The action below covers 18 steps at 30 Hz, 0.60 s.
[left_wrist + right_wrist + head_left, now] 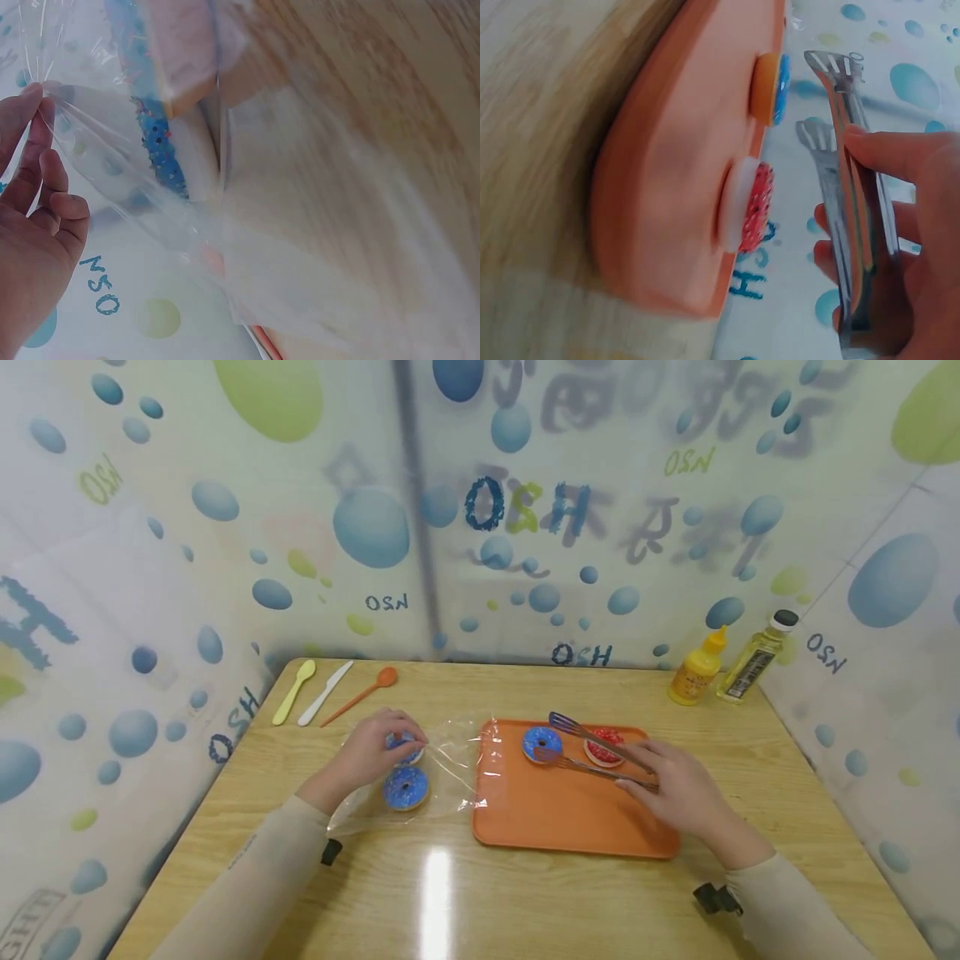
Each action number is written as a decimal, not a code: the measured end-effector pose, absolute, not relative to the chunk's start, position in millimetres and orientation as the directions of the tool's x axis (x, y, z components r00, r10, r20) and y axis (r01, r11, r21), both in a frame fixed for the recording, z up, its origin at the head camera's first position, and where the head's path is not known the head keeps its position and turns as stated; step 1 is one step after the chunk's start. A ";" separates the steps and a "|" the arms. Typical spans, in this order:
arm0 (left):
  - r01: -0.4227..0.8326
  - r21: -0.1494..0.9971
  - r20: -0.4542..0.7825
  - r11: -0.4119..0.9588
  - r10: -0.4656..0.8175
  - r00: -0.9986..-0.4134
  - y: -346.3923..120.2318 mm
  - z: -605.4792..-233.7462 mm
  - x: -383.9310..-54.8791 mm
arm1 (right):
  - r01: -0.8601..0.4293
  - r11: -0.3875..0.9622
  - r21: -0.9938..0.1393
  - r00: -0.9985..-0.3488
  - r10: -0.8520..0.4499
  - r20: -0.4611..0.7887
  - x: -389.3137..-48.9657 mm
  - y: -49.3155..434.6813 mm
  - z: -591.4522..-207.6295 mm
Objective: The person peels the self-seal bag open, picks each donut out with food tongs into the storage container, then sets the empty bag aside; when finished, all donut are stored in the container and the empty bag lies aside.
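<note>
My left hand [378, 745] pinches the edge of a clear plastic bag [450, 764] between thumb and fingertips, as the left wrist view also shows. Inside the bag lie two blue-iced doughnuts: the nearer doughnut [407, 788] shows whole, the farther one [408, 753] is partly hidden by the hand. My right hand [686, 787] grips metal food tongs [855, 195], their arms spread apart. Both tong ends reach over an orange tray [555, 822], one overlapping a blue doughnut [540, 739] in the head view. A red sprinkled doughnut [757, 206] sits beside it on the tray.
At the back left lie a yellow-green spoon [294, 693], a white knife [325, 693] and an orange spoon [360, 696]. A yellow squeeze bottle [693, 675] and an oil bottle [753, 662] stand at the back right. Printed sheeting [525, 568] borders the table's back and sides.
</note>
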<state>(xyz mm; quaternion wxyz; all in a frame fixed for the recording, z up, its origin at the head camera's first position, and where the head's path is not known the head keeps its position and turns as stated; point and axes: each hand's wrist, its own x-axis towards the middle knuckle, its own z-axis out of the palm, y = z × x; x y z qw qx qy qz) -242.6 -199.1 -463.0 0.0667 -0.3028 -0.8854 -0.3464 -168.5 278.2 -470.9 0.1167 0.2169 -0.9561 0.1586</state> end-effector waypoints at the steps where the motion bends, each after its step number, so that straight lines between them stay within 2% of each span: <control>1: 0.578 0.575 0.321 0.579 0.490 -0.810 -198.9 -462.9 -242.6 | -0.466 0.849 -0.247 -0.869 -0.388 0.307 -168.6 276.3 -470.1; 5: 0.572 0.574 0.309 0.586 0.491 -0.814 -199.0 -462.6 -243.3 | -0.533 0.811 -0.241 -0.827 -0.439 0.352 -170.3 263.0 -466.5; 10: 0.576 0.570 0.317 0.586 0.489 -0.812 -199.2 -460.5 -243.6 | -0.532 0.795 -0.292 -0.839 -0.448 0.308 -171.0 242.7 -462.9; 18: 0.573 0.572 0.313 0.587 0.489 -0.814 -198.4 -461.1 -243.7 | -0.548 0.778 -0.306 -0.835 -0.490 0.250 -172.7 211.5 -458.1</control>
